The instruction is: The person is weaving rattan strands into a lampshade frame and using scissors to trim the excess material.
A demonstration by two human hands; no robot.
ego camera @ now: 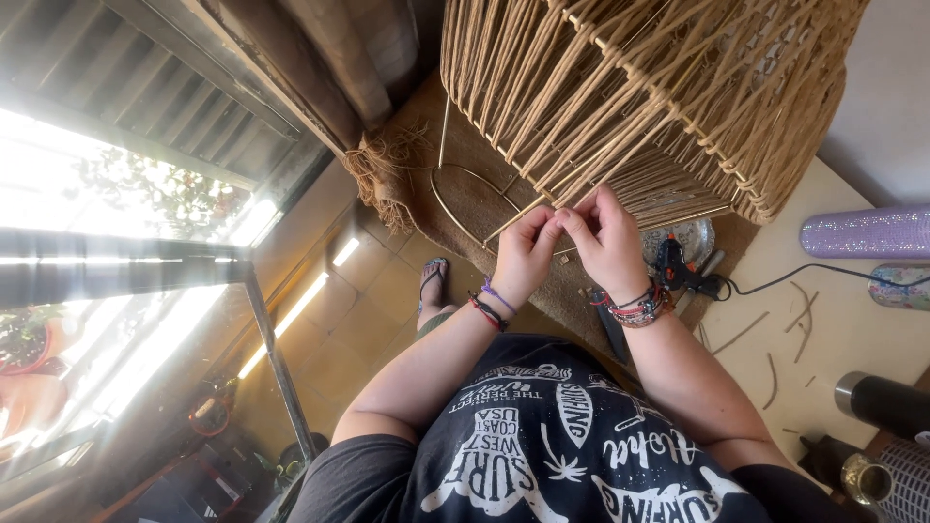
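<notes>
Under the woven lampshade (649,87), both hands (567,242) pinch cord.

My left hand (523,254) and right hand (605,237) pinched a strand of the woven shade (639,97), which looked like matt, rough paper cord in a straw tone; its bare wire frame (455,208) was thin, smooth metal; the loose fibre tuft (378,174) at the mat's edge looked dry and coarse; the mat (484,194) beneath seemed brown, felt-like cloth; the glue gun (673,266) was dark, glossy plastic; the purple roll (862,232) at the table's edge glittered; the table (852,329) was pale, matt and smooth.
</notes>
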